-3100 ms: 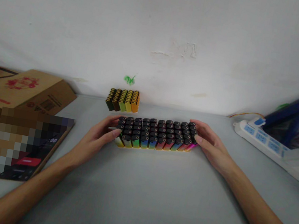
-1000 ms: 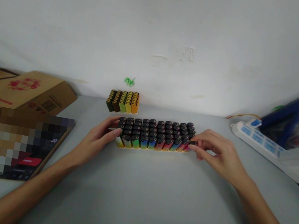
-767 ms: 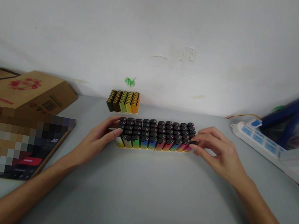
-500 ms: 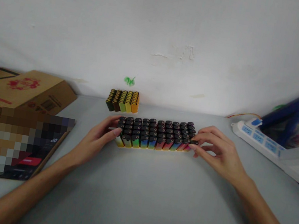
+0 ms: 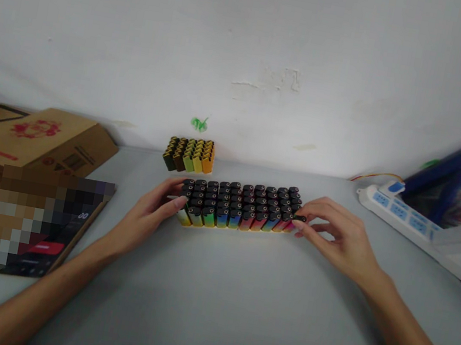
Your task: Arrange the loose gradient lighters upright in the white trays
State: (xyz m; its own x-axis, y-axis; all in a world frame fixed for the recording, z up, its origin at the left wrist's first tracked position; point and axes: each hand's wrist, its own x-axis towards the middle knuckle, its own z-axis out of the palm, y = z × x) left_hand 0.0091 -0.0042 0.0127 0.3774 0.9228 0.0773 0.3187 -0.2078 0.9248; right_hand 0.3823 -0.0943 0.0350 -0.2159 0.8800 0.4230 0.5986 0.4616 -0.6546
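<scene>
Black-capped lighter (image 5: 301, 217) pinched in my right hand's (image 5: 337, 237) nearly closed fingers, near right corner of the lighter block (image 5: 242, 207). My left hand's (image 5: 155, 207) fingers, parted wide, clasp its left end. 1 smaller green-and-yellow stack (image 5: 190, 155) behind on the surface (image 5: 217, 301), carton (image 5: 47, 134) left, power strip (image 5: 415, 223) right.

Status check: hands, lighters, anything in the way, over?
Left hand cupping left end of lighter block. Right hand pinching a lighter at near right corner. Smaller lighter group behind, apart; nothing seen blocking either hand.
</scene>
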